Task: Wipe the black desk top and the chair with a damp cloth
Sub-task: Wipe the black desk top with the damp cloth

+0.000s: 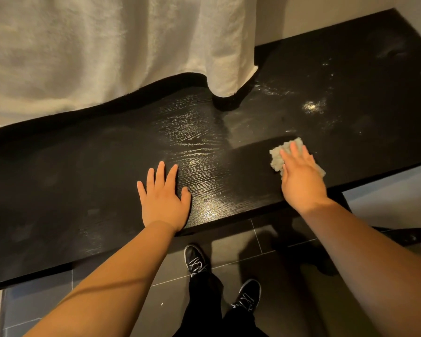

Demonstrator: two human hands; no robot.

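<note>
The black desk top [95, 171] runs across the view, its wood grain shining wet in the middle. My right hand [300, 178] lies flat with straight fingers on a crumpled grey-green cloth [278, 155], pressing it against the desk near the front edge on the right. My left hand [162, 198] rests palm down with fingers spread on the desk near its front edge, holding nothing. Pale dusty specks [311, 107] lie on the desk beyond the cloth. No chair is in view.
A cream curtain [107, 49] hangs along the desk's far side, one fold touching the top. Dark floor tiles [238, 242] and my black shoes [195, 259] show below the front edge. A beige wall [326, 10] stands at the back right.
</note>
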